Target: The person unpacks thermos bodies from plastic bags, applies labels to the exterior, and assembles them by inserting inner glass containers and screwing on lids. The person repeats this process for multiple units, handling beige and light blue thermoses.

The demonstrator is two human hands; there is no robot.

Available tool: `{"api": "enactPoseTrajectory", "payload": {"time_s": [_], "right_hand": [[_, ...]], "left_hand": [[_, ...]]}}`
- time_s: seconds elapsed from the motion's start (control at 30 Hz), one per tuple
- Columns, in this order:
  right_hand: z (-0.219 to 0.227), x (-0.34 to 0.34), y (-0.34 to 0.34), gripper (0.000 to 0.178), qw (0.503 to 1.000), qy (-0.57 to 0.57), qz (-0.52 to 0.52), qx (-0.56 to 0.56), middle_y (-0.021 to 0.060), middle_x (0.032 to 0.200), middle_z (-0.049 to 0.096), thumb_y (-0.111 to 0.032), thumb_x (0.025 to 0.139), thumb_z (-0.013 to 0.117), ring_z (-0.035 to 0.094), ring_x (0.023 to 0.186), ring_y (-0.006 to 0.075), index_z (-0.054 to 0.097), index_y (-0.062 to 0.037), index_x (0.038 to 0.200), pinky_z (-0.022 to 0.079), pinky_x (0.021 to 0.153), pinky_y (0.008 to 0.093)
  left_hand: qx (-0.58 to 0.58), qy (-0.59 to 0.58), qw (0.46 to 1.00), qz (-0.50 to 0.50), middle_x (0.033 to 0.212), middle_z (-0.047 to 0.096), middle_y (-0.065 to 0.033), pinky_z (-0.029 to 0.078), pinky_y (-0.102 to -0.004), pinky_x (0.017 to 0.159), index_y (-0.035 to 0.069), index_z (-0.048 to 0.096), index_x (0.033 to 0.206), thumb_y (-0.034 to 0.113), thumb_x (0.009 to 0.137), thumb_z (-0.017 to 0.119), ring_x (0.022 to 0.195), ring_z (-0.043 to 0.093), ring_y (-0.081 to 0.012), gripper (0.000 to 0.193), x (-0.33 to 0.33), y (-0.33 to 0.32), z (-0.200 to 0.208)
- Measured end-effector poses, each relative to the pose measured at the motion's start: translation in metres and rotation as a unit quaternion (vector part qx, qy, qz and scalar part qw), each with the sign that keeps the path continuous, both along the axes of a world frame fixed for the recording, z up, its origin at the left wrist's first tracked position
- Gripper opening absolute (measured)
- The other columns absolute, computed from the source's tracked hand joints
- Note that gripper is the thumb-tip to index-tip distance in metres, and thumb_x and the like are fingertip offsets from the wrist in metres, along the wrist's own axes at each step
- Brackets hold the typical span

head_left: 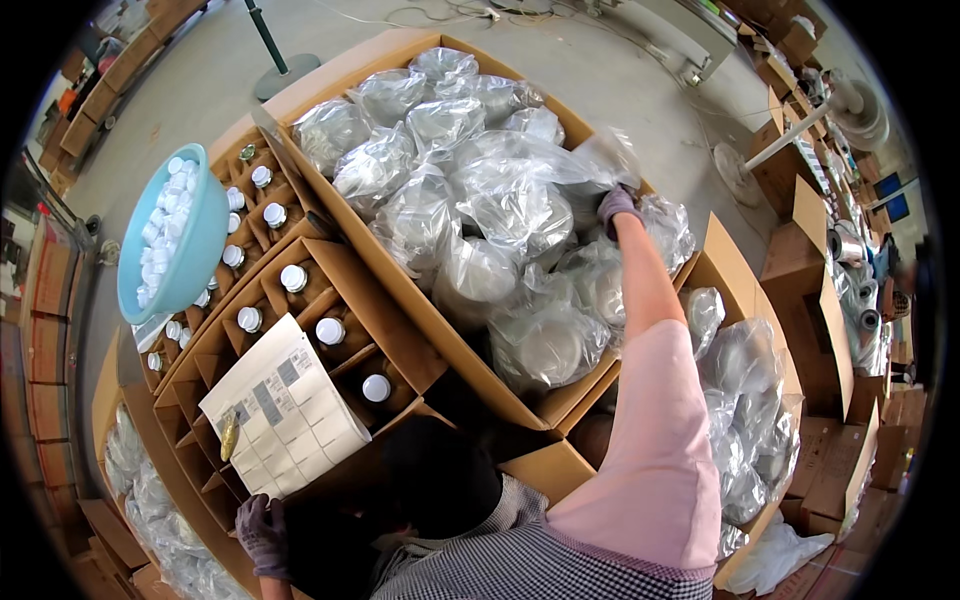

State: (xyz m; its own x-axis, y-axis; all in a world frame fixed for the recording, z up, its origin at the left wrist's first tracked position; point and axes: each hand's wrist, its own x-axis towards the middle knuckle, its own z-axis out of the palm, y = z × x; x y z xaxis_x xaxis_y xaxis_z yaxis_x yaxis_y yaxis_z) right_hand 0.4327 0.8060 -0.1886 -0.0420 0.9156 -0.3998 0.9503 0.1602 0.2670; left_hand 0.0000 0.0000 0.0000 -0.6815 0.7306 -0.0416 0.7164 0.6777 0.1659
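My right hand (620, 208), in a grey-purple glove, reaches over a big open carton (400, 280) and grips a clear plastic bag (605, 160), blurred at its upper end. Several clear bags (440, 205) with rounded clear items inside fill this carton; their exact kind is hard to make out. At the lower left my left hand (262, 535), gloved too, has its fingers curled at the edge of a divided carton (180, 395). A pale printed sheet (290, 410) lies tilted across the dividers beside it. White-capped bottles (330, 332) stand in some compartments.
A light-blue basin (135, 215) heaped with white caps (170, 225) rests on another carton of bottles at left. More bagged items (745, 400) fill a carton at right and one at lower left (165, 510). A fan (855, 110) and open cartons (805, 300) stand farther right.
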Motion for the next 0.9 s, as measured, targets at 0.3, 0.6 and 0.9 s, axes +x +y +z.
{"api": "enactPoseTrajectory", "payload": {"time_s": [0.3, 0.6, 0.9], "right_hand": [[0.054, -0.041, -0.080, 0.055, 0.992, 0.080, -0.074, 0.057, 0.0164, 0.143, 0.053, -0.025, 0.078, 0.071, 0.054, 0.128, 0.0346, 0.063, -0.0069, 0.129, 0.043, 0.110, 0.0416], [0.156, -0.019, -0.080, 0.058, 0.901, 0.375, -0.021, 0.218, 0.0231, 0.119, 0.063, -0.036, 0.067, 0.077, 0.052, 0.120, 0.0371, 0.069, -0.0064, 0.116, 0.043, 0.104, 0.0386], [0.324, -0.045, -0.211, 0.044, 0.639, 0.636, -0.047, 0.429, 0.0113, 0.101, 0.072, -0.008, 0.074, 0.075, 0.065, 0.089, 0.0187, 0.066, 0.0000, 0.117, 0.049, 0.083, 0.0293]], "left_hand": [[-0.024, 0.003, 0.999, 0.025, 0.098, 0.067, -0.0148, 0.048, -0.0440, 0.082, 0.002, 0.065, 0.092, 0.016, 0.087, 0.066, 0.094, 0.060, -0.0343, 0.016, 0.004, 0.003, 0.017], [-0.009, -0.016, 0.999, 0.036, 0.100, 0.066, -0.0159, 0.048, -0.0438, 0.083, 0.001, 0.065, 0.094, 0.017, 0.089, 0.066, 0.095, 0.060, -0.0341, 0.016, -0.001, 0.005, 0.008], [0.213, -0.102, 0.972, 0.008, 0.108, 0.068, -0.0161, 0.051, -0.0359, 0.085, -0.002, 0.066, 0.106, 0.009, 0.091, 0.066, 0.099, 0.064, -0.0284, 0.019, 0.023, 0.023, 0.026]]}}
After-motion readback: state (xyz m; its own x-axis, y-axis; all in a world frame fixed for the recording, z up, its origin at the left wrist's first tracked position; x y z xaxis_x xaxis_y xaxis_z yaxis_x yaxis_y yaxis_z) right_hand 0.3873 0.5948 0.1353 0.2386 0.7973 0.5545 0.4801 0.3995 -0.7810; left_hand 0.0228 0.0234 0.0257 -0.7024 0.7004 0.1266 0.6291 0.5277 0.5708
